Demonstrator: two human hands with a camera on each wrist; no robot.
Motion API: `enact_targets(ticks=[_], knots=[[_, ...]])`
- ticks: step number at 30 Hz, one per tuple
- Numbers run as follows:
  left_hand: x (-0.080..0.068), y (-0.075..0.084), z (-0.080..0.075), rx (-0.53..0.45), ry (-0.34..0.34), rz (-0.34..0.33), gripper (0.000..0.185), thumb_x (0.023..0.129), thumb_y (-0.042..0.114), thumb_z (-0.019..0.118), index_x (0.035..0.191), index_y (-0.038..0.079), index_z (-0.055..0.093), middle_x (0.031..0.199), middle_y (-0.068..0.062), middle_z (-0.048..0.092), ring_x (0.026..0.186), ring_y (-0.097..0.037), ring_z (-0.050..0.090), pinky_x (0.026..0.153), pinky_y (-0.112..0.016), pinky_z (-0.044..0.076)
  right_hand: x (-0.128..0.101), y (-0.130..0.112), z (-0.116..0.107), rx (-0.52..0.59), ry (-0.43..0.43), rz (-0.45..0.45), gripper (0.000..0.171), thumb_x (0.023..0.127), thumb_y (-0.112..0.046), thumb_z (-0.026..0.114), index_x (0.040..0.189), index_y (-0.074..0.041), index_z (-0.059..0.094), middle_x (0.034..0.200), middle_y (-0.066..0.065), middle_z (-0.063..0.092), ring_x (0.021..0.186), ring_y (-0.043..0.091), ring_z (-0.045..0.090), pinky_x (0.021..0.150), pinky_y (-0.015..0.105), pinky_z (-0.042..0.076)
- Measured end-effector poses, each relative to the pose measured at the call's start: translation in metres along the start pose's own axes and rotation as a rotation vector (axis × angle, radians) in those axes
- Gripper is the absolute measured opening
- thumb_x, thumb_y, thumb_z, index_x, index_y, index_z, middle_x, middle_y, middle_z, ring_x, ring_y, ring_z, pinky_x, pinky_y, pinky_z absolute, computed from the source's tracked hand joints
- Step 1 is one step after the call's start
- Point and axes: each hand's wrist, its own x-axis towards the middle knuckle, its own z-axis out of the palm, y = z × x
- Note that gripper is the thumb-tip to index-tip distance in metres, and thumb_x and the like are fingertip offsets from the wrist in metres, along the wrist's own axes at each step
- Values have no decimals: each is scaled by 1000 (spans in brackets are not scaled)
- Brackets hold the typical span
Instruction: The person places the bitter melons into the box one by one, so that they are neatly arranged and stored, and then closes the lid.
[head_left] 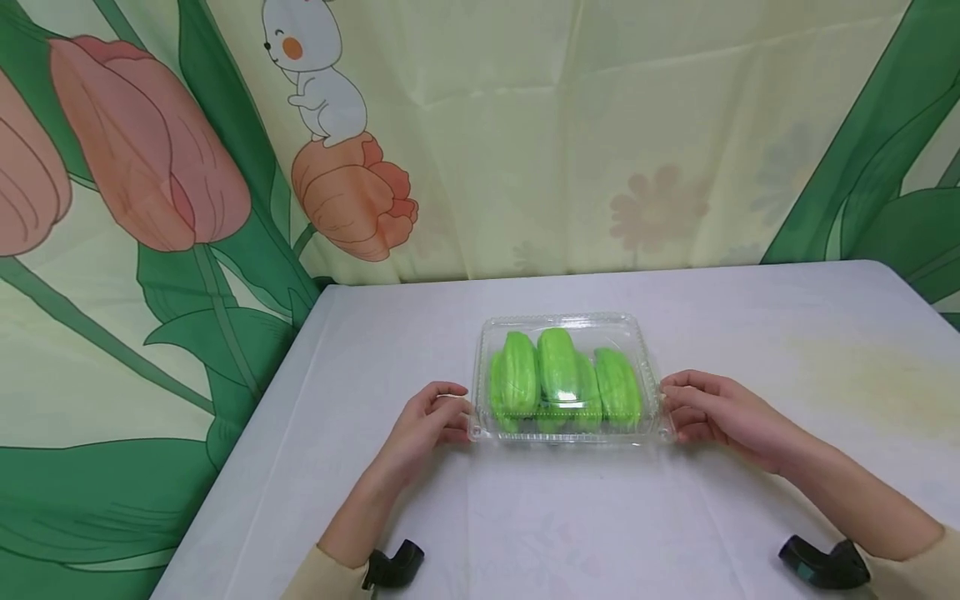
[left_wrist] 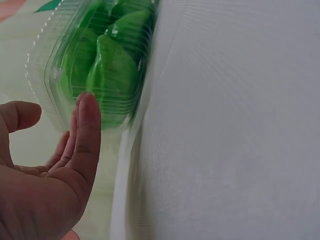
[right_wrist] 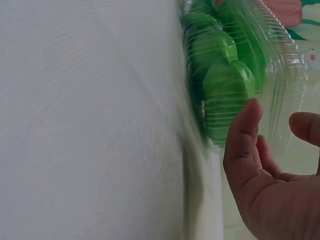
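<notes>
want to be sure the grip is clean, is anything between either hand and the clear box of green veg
Nothing visible. The left hand and right hand sit at opposite ends of the clear plastic box, fingers right at its walls, with only bare table around.

A box [head_left: 570, 379] sits on the table [head_left: 750, 333], near the middle. Inside the box lie some veggies [head_left: 558, 375], side by side in a row, with the lid over them. The left hand [head_left: 423, 425] is at the left side of the box, and its fingers [head_left: 450, 408] touch the near left corner. The right hand [head_left: 716, 412] is at the right side of the box, touching the near right corner. So the box is between the two hands. Behind the table hangs a curtain [head_left: 525, 125]. It also hangs down along the left side of the table
</notes>
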Motion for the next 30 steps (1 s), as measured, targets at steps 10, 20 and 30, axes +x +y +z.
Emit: enact_targets(ticks=[10,20,30], knots=[[14,0,0,-14,-35,-15,35,97,12,63,127,-4,57,96,-11,71,75,-18,66,68,-30,58,14,-2,9,-139,114,-12,40,107,-18,49,129,15,46,102,8,60,80,18,60,71,29,56],[17,1,0,-57,-37,-10,31,95,4,63,124,-7,57,90,-9,69,66,-14,61,61,-26,56,15,-2,10,-83,111,-29,34,106,-14,49,126,14,46,97,6,58,78,15,57,68,28,54],[29,3,3,-50,4,1,28,95,2,62,122,-5,60,90,-9,70,65,-15,60,59,-27,55,21,-5,9,-64,152,-15,38,107,-17,50,129,13,44,98,5,58,78,14,57,69,27,54]])
